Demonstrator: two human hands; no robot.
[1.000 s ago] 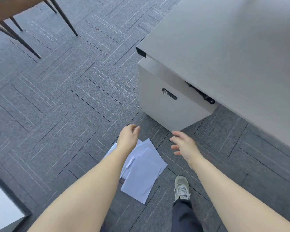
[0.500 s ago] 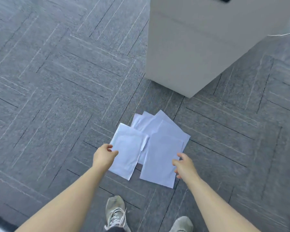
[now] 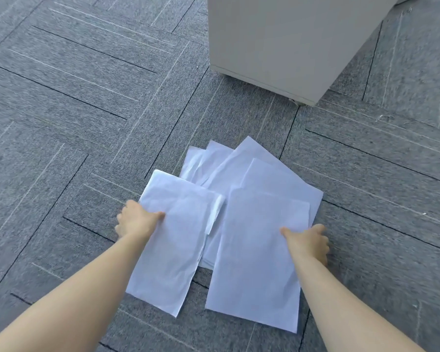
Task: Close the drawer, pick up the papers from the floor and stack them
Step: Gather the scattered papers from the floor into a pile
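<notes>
Several white sheets of paper lie fanned out and overlapping on the grey carpet. My left hand [image 3: 137, 221] grips the left edge of the leftmost sheet [image 3: 173, 240], thumb on top. My right hand [image 3: 308, 241] grips the right edge of the front right sheet [image 3: 257, 255], thumb on top too. More sheets [image 3: 241, 166] spread behind these two, toward the cabinet. The grey drawer cabinet [image 3: 277, 39] stands beyond the papers at the top; only its lower side and front corner show, and its drawer front is out of view.
Grey carpet tiles [image 3: 74, 110] with line patterns cover the floor all around. A small caster [image 3: 296, 102] shows under the cabinet's near corner. A desk edge peeks in at the top right corner.
The camera has dropped much closer to the floor. Both hands have closed on the outer edges of the two front sheets. My shoes are no longer in view.
</notes>
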